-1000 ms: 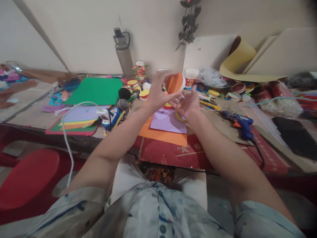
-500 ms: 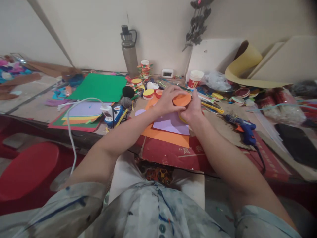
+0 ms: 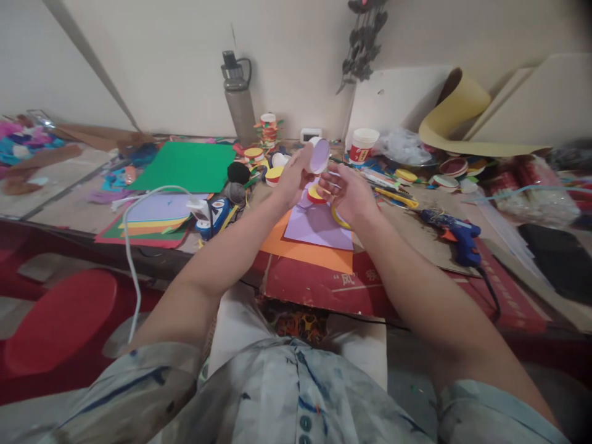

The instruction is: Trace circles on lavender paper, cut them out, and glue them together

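My left hand point(image 3: 290, 177) is raised over the table and pinches a small white round cup piece point(image 3: 318, 154), its open side turned toward me. Beside it, my right hand point(image 3: 349, 192) hovers just to the right with its fingers spread and nothing in them. Below both hands lie a red and yellow round piece point(image 3: 315, 194), a purple paper sheet point(image 3: 319, 226) and an orange sheet point(image 3: 306, 251) under it. A yellow ring point(image 3: 338, 217) shows under my right wrist.
A blue glue gun point(image 3: 456, 229) lies to the right, a green sheet point(image 3: 185, 166) and stacked coloured papers point(image 3: 150, 217) to the left. A bottle point(image 3: 238, 98), paper cup point(image 3: 362, 145), white cable point(image 3: 132, 246) and red stool point(image 3: 55, 320) surround the table.
Both hands pressed an orange-topped round piece down on the table, then lifted. Now the left hand holds the piece up turned white side toward me, and the right hand has come away open.
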`<state>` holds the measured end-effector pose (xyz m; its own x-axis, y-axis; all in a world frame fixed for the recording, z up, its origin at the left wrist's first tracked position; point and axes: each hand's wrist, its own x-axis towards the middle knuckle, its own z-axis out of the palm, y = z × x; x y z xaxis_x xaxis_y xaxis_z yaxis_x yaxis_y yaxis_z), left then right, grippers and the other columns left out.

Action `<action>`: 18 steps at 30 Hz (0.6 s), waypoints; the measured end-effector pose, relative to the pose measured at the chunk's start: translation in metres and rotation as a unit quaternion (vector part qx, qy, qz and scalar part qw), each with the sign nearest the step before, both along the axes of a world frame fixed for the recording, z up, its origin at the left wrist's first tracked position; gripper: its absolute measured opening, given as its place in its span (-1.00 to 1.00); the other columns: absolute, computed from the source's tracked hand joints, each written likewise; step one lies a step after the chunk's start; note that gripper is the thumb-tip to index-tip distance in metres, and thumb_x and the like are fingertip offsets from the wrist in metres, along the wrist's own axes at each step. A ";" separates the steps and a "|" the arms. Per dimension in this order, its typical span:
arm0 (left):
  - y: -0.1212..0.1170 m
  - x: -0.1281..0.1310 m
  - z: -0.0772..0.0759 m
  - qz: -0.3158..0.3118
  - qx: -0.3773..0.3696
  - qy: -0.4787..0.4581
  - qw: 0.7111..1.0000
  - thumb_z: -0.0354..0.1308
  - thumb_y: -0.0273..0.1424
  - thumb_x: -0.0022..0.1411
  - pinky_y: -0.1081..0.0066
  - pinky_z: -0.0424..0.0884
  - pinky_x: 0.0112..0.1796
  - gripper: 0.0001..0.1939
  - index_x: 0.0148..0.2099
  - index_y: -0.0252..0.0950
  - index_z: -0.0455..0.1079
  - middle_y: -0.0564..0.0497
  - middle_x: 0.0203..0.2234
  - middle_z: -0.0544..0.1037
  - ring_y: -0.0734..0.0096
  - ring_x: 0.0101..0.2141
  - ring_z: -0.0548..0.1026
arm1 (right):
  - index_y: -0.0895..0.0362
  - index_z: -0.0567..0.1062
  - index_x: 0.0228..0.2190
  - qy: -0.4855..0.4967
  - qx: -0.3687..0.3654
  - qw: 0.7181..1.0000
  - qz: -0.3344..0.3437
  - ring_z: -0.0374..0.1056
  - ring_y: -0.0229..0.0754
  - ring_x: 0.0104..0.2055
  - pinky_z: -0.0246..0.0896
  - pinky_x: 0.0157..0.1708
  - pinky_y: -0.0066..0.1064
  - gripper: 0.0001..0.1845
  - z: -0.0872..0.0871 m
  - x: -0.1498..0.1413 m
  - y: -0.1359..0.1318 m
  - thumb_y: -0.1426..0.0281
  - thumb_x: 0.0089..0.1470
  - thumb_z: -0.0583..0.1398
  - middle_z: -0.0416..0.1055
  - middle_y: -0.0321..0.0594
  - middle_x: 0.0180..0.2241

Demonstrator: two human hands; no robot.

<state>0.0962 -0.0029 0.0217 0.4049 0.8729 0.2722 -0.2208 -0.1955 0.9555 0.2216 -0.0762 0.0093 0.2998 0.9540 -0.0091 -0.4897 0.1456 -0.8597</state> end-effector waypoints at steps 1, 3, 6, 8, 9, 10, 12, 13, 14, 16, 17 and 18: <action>0.000 0.001 0.001 -0.005 -0.045 -0.029 0.999 0.04 0.45 0.38 0.23 0.58 -0.19 -0.24 -0.04 -0.15 0.49 -0.04 -0.24 0.66 0.28 -0.20 0.64 | -0.02 0.52 -0.26 -0.029 0.010 0.999 -0.023 0.49 -0.19 -0.27 0.57 -0.27 -0.31 -0.67 -0.001 0.000 0.000 0.04 0.20 0.43 0.54 -0.31 -0.30; -0.002 0.002 0.003 -0.013 -0.107 -0.060 0.992 -0.01 0.45 0.40 0.29 0.53 -0.32 -0.24 -0.10 -0.17 0.46 -0.02 -0.31 0.64 0.41 -0.39 0.55 | -0.03 0.54 -0.27 -0.112 0.045 0.990 -0.078 0.45 -0.21 -0.27 0.54 -0.24 -0.34 -0.76 0.000 0.002 0.000 0.15 0.19 0.43 0.48 -0.34 -0.31; -0.009 0.001 0.007 -0.043 -0.120 -0.017 0.992 -0.04 0.51 0.34 0.27 0.55 -0.35 -0.18 -0.11 -0.16 0.49 -0.05 -0.36 0.64 0.33 -0.39 0.59 | -0.04 0.60 -0.24 -0.269 0.109 0.945 -0.151 0.46 -0.10 -0.11 0.54 0.00 -0.18 -0.83 0.004 0.005 -0.005 0.20 0.20 0.42 0.44 -0.28 -0.27; -0.012 0.000 0.006 -0.050 -0.092 0.013 0.994 -0.03 0.56 0.27 0.20 0.60 -0.30 -0.14 -0.09 -0.14 0.51 -0.08 -0.36 0.65 0.21 -0.29 0.66 | -0.06 0.63 -0.19 -0.361 0.138 0.908 -0.164 0.46 0.00 0.04 0.48 0.20 -0.02 -0.84 0.008 0.008 -0.010 0.20 0.22 0.42 0.47 -0.20 -0.17; -0.013 0.000 0.005 -0.053 -0.077 0.019 0.995 -0.02 0.58 0.24 0.17 0.62 -0.27 -0.12 -0.08 -0.13 0.52 -0.08 -0.34 0.65 0.16 -0.25 0.68 | -0.07 0.64 -0.16 -0.396 0.146 0.892 -0.161 0.45 0.05 0.10 0.44 0.27 0.05 -0.83 0.009 0.009 -0.012 0.19 0.24 0.42 0.48 -0.17 -0.11; -0.013 0.000 0.003 -0.054 -0.063 0.023 0.996 -0.02 0.59 0.22 0.14 0.63 -0.24 -0.11 -0.06 -0.12 0.53 -0.09 -0.32 0.66 0.12 -0.20 0.70 | -0.08 0.65 -0.13 -0.423 0.151 0.879 -0.157 0.44 0.09 0.14 0.40 0.32 0.12 -0.82 0.010 0.010 -0.015 0.18 0.26 0.41 0.49 -0.14 -0.06; -0.011 0.001 -0.002 -0.059 -0.042 0.021 0.997 0.00 0.59 0.22 0.09 0.63 -0.18 -0.10 -0.01 -0.11 0.53 -0.11 -0.23 0.68 0.07 -0.11 0.69 | -0.09 0.65 -0.06 -0.460 0.156 0.861 -0.151 0.42 0.15 0.20 0.32 0.39 0.23 -0.78 0.011 0.012 -0.017 0.16 0.30 0.39 0.48 -0.10 -0.01; -0.009 0.001 -0.005 -0.068 -0.035 0.018 0.997 0.05 0.57 0.22 0.08 0.63 -0.16 -0.12 0.02 -0.11 0.52 -0.11 -0.17 0.69 0.06 -0.07 0.67 | -0.09 0.66 -0.02 -0.472 0.159 0.853 -0.154 0.42 0.16 0.21 0.30 0.40 0.26 -0.76 0.010 0.013 -0.018 0.17 0.31 0.39 0.48 -0.09 0.00; -0.006 0.002 -0.008 -0.075 -0.025 0.014 0.997 0.10 0.54 0.24 0.08 0.61 -0.14 -0.16 0.06 -0.10 0.51 -0.10 -0.10 0.68 0.06 -0.04 0.65 | -0.10 0.66 0.02 -0.482 0.163 0.846 -0.160 0.42 0.17 0.21 0.29 0.41 0.28 -0.73 0.009 0.014 -0.017 0.17 0.32 0.38 0.47 -0.09 0.00; 0.003 0.003 -0.015 -0.078 0.018 -0.002 0.997 0.20 0.48 0.25 0.10 0.59 -0.11 -0.20 0.16 -0.06 0.46 -0.08 0.02 0.64 0.08 0.01 0.62 | -0.10 0.63 0.11 -0.495 0.172 0.835 -0.170 0.43 0.17 0.21 0.29 0.39 0.29 -0.65 0.005 0.016 -0.012 0.18 0.34 0.36 0.48 -0.09 0.00; 0.008 0.004 -0.019 -0.066 0.056 -0.015 0.996 0.21 0.45 0.26 0.09 0.59 -0.08 -0.19 0.23 -0.04 0.43 -0.07 0.07 0.61 0.09 0.04 0.61 | -0.10 0.61 0.16 -0.497 0.177 0.832 -0.171 0.43 0.17 0.21 0.32 0.37 0.30 -0.61 0.002 0.017 -0.008 0.17 0.34 0.36 0.48 -0.09 0.00; 0.014 0.005 -0.022 -0.057 0.111 -0.025 0.992 0.22 0.46 0.24 0.07 0.60 -0.03 -0.14 0.29 -0.03 0.39 -0.08 0.09 0.59 0.07 0.06 0.61 | -0.09 0.58 0.20 -0.495 0.182 0.833 -0.169 0.44 0.16 0.20 0.36 0.34 0.29 -0.55 -0.001 0.017 -0.003 0.15 0.34 0.37 0.49 -0.09 0.00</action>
